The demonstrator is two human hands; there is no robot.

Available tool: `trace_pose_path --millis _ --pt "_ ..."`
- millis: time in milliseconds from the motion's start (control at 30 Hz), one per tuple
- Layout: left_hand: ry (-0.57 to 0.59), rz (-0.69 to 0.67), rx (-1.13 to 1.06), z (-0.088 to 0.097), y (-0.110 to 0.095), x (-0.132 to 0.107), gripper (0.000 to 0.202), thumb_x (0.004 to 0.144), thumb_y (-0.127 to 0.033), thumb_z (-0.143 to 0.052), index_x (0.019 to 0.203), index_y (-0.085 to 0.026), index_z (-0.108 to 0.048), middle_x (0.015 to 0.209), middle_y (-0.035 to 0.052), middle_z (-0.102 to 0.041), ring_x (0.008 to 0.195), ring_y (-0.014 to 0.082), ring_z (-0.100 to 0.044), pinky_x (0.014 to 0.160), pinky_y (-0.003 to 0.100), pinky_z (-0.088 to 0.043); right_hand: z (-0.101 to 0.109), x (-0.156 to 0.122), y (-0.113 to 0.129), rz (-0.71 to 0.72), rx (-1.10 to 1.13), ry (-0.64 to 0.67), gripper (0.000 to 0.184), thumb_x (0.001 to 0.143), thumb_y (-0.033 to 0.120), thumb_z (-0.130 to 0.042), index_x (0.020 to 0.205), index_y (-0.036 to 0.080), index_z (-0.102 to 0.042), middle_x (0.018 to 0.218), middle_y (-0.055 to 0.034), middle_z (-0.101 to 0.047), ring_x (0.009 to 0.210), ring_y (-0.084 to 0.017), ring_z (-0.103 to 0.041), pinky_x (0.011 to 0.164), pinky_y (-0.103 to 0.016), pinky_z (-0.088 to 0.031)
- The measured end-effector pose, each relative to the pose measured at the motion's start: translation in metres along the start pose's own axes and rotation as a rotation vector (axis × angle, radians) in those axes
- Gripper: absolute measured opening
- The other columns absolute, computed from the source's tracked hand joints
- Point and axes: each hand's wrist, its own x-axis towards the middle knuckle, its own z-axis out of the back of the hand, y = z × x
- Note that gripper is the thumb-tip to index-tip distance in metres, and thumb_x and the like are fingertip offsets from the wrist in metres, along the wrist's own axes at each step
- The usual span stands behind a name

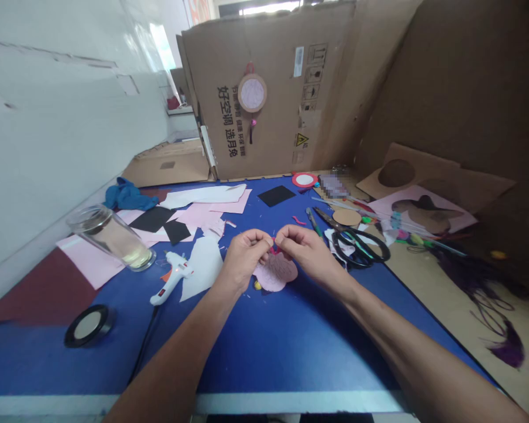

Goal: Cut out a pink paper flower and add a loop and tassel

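Our left hand (249, 249) and right hand (300, 247) pinch a red cord (274, 249) between them, the pink scalloped piece (275, 275) just below; if one tugs too hard, the cord could slip loose.

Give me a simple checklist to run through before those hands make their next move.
1. Both hands free to work: ok; left hand and right hand meet at the fingertips.
2. Red strip held: ok, pinched at the fingertips.
3. Pink scalloped piece joined to the strip: cannot tell; the fingers hide that spot.
4. Glue gun nearby: ok, lying beyond the left hand's outer side.
5. Glue gun hot enough: cannot tell.
6. Scissors away from the fingertips: ok, lying to the right.
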Motion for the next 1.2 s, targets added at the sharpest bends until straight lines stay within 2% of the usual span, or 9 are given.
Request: trace_pose_path --millis 233,433,600,767,933,1200 --pt "0.000 0.008 0.035 -0.0015 0.0028 -0.0011 0.007 0.070 -0.027 -0.073 0.071 -0.020 -0.070 0.056 -0.0035 -0.060 0.052 0.0093 -0.049 0.054 0.024 -0.034 -0.0007 -0.0009 -0.0002 0.021 -0.028 0.006 0.015 0.083 0.035 -0.065 0.076 0.022 -0.065 0.071 0.0025 -0.060 0.065 -0.014 -0.049 0.063 -0.030 -0.039" --pt "-0.061 -0.012 -0.026 0.0034 0.0002 0.0021 0.015 0.072 -0.032 -0.080 0.075 -0.019 -0.072 0.058 -0.0030 -0.060 0.053 0.0090 -0.050 0.055 0.024 -0.034 0.0039 0.0012 0.0056 -0.029 0.053 0.032 0.034 0.090 0.053 -0.069 0.079 0.022 -0.064 0.074 0.0017 -0.058 0.067 -0.015 -0.049 0.064 -0.031 -0.042" --pt "-0.095 -0.012 -0.071 0.0041 -0.0002 0.0034 0.018 0.071 -0.031 -0.083 0.074 -0.019 -0.072 0.058 -0.0028 -0.060 0.054 0.0087 -0.050 0.056 0.024 -0.033 0.0028 0.0005 0.0032 -0.035 0.017 0.044 0.040 0.090 0.060 -0.072 0.082 0.021 -0.065 0.075 0.0010 -0.060 0.068 -0.016 -0.051 0.064 -0.031 -0.042" --pt "-0.072 0.000 -0.111 0.0028 0.0014 0.0032 0.018 0.072 -0.033 -0.084 0.077 -0.018 -0.073 0.062 -0.0019 -0.063 0.056 0.0090 -0.052 0.057 0.024 -0.037 0.0016 0.0003 -0.0015 -0.019 -0.031 0.016 0.040 0.086 0.059 -0.076 0.080 0.021 -0.064 0.072 0.0021 -0.058 0.065 -0.015 -0.048 0.062 -0.030 -0.038" --pt "-0.018 -0.004 -0.176 0.0041 0.0013 0.0036 0.024 0.077 -0.040 -0.082 0.078 -0.018 -0.074 0.071 0.0005 -0.068 0.058 0.0090 -0.055 0.056 0.024 -0.039 0.0040 0.0021 -0.0003 -0.025 -0.053 -0.011 0.040 0.088 0.059 -0.072 0.082 0.021 -0.064 0.074 0.0010 -0.059 0.068 -0.016 -0.050 0.065 -0.032 -0.040" --pt "-0.051 -0.012 -0.058 0.0027 0.0015 0.0029 0.012 0.074 -0.029 -0.080 0.075 -0.019 -0.072 0.066 -0.0008 -0.066 0.056 0.0092 -0.053 0.057 0.024 -0.038 0.0023 0.0006 0.0025 -0.005 -0.039 0.012 0.041 0.092 0.060 -0.070 0.083 0.021 -0.064 0.073 0.0023 -0.057 0.066 -0.015 -0.048 0.064 -0.032 -0.040"
